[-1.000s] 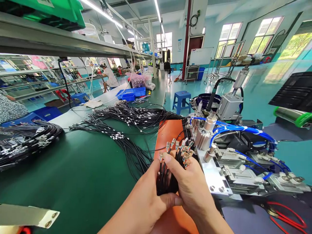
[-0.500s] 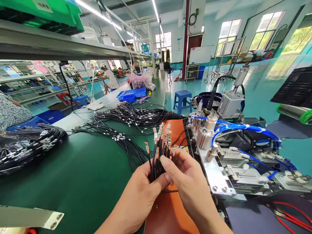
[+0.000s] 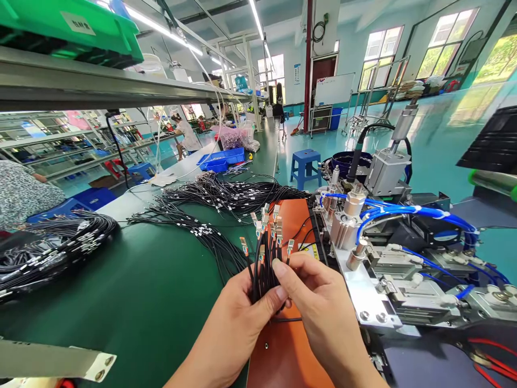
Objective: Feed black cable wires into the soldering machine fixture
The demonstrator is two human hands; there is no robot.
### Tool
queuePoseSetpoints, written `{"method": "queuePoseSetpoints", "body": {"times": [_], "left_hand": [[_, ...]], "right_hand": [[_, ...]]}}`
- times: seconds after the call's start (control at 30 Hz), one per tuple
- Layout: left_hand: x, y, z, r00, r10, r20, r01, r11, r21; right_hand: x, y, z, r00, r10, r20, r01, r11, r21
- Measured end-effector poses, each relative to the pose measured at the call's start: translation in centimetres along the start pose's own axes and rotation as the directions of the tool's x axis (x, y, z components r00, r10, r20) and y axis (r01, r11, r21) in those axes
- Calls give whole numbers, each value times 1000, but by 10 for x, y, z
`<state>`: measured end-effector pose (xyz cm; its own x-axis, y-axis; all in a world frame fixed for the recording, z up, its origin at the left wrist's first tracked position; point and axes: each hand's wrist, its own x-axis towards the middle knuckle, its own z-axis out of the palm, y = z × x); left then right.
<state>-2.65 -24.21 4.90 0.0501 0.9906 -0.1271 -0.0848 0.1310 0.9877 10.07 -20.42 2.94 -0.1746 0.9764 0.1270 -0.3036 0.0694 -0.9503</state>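
A bunch of black cables (image 3: 264,269) stands upright in my hands, its ends fanned out and tipped with small metal terminals over orange and blue wire. My left hand (image 3: 242,312) is closed around the bunch from the left, thumb across the front. From the right, my right hand (image 3: 313,291) pinches cables of the same bunch, its thumb lying just above the left thumb. Fingers behind the cables are hidden. Both hands are above an orange board (image 3: 299,350) beside the green tabletop (image 3: 133,318).
Heaps of black cables (image 3: 226,194) lie across the table, with a coiled bundle (image 3: 72,248) at left. A metal machine with blue air hoses (image 3: 420,211) stands close on the right. Overhead left is a shelf (image 3: 100,89) holding a green bin (image 3: 72,32). A person sits at far left.
My hands keep their grip on the cables, the right thumb shifting slightly. The whole view has moved a little, so the surroundings sit slightly further right and lower.
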Motion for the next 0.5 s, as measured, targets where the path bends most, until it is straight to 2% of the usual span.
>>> {"method": "queuePoseSetpoints", "body": {"times": [0.17, 0.33, 0.5], "left_hand": [[1, 0, 1, 1000, -21, -1, 21, 1000, -7], [2, 1, 2, 1000, -11, 17, 12, 1000, -27], [-2, 5, 2, 1000, -7, 18, 6, 1000, 27]], "right_hand": [[-1, 1, -1, 999, 47, 3, -47, 998, 35], [-1, 1, -1, 999, 29, 18, -29, 1000, 8], [-3, 3, 1, 1000, 2, -5, -2, 1000, -4]]}}
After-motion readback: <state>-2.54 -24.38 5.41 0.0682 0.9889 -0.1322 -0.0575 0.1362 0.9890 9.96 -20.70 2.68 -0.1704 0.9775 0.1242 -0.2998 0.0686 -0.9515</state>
